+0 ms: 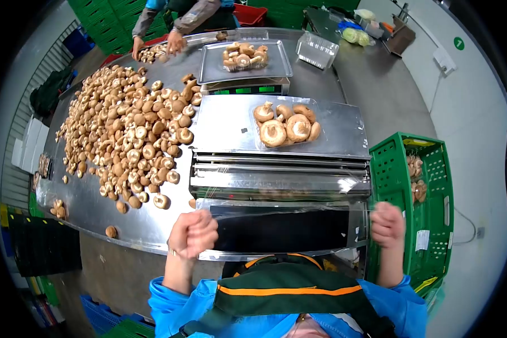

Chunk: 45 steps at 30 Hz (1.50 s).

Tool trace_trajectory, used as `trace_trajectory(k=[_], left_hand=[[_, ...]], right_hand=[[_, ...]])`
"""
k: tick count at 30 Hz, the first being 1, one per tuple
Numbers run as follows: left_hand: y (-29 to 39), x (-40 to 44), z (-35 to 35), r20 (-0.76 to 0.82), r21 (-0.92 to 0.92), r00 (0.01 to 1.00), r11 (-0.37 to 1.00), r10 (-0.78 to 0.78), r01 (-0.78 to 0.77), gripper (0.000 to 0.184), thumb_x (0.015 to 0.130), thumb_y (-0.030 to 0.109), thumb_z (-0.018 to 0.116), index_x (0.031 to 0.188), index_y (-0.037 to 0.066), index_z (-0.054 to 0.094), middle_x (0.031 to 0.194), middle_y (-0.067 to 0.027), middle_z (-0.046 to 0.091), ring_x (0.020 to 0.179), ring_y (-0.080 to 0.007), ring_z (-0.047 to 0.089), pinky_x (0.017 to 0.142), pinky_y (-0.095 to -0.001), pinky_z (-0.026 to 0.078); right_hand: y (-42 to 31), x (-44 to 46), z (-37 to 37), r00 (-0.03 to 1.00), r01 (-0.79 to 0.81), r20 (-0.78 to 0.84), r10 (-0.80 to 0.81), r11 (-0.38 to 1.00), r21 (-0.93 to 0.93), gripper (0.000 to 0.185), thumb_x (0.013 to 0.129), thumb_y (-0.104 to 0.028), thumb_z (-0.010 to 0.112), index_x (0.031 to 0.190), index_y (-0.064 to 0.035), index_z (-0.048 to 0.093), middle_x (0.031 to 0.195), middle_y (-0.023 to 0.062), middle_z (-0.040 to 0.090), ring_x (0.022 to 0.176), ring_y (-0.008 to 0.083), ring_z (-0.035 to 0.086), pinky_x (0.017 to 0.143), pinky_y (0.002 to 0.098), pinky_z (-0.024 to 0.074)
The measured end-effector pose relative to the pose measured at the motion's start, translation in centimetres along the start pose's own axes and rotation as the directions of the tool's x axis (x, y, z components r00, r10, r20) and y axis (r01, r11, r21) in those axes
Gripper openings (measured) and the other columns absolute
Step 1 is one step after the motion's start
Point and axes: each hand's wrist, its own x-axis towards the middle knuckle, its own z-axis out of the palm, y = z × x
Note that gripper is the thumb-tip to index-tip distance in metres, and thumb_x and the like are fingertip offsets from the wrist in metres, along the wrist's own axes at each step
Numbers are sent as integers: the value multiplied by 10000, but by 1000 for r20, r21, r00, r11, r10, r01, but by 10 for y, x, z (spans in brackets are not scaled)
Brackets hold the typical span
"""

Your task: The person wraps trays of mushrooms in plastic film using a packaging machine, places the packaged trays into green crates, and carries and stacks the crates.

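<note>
My left hand [195, 232] is closed at the front left corner of a wrapping machine [281, 179]. At its front right corner my right hand [387, 224] is closed too, a little blurred. Between the two fists a sheet of clear plastic film [276, 209] stretches over the black plate [281, 232], its edges gripped in both hands. Behind the rollers, on the machine's metal top, sits a clear tray of shiitake mushrooms [287, 125], stems mostly up.
A large heap of loose mushrooms [129, 127] covers the table to the left. Behind the machine, a scale [245, 87] bears a metal tray [208, 62] with packed mushrooms. Empty clear trays [318, 49] stand beside it. A green crate [403, 186] holds packs at right. Another person's hands [174, 42] touch mushrooms.
</note>
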Motion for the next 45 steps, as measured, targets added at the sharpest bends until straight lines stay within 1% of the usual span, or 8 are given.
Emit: trace_trajectory(k=[1,6,9,12,19,23,36,45], left_hand=[[6,13,24,226,185,956,955,188,-231,325,867,279,433,574,144,385,516,33,369,419,-95,360,420,-291,389],[109,143,88,329,394,589,460,738,-796,342,910,251,325,898,100,632,969,-114,615,1004,-237,532,986,-361,306],[150,225,15,417,908,592,-338,690,-246,306,904,214,366,942,40,615,1022,-122,609,1033,-214,534,943,-286,363],[141,261,-48,279,923,840,-372,466,-100,359,900,239,323,966,27,606,1112,-138,559,1213,-255,377,1024,-319,256],[110,212,3,-130,977,991,167,-21,131,490,894,412,393,1228,55,383,1084,-112,513,1037,-201,494,717,-266,488],[96,200,10,-125,981,992,147,-10,126,610,888,525,256,1315,89,260,1132,-126,495,765,-194,597,449,-281,530],[9,41,-40,-187,759,894,517,-407,395,539,865,284,524,1252,-46,345,1173,-197,488,1074,-288,506,727,-314,523],[-65,51,-77,-406,887,730,430,549,170,217,907,240,455,818,54,521,573,7,486,464,-46,425,405,-181,320]], right_hand=[[-17,16,5,813,-297,569,123,928,225,71,816,-64,435,759,-79,475,599,19,382,396,117,330,302,209,236],[-109,143,98,771,627,186,-609,777,-52,163,830,-38,445,871,53,573,986,159,583,919,274,549,963,385,356],[-136,269,28,588,623,174,-790,305,-721,196,800,-123,519,852,47,600,964,123,609,992,236,541,919,291,384],[-107,301,-18,910,62,188,-371,-326,-943,297,840,-268,450,843,-82,681,1218,135,498,1173,233,421,962,275,307],[-101,232,-13,983,-186,-153,106,495,-849,519,864,-426,456,1251,-84,406,1094,103,536,1037,186,508,789,310,499],[-82,210,-3,950,-303,-305,65,427,-852,608,860,-500,398,1251,-37,356,1031,134,538,864,203,585,483,324,549],[41,66,13,897,-442,-402,183,357,-823,470,906,-352,402,1258,-40,393,1050,103,511,822,146,533,553,257,531],[128,27,-79,616,-35,-557,-557,687,-726,303,892,-278,459,1088,-49,486,641,-3,465,469,64,448,398,185,357]])
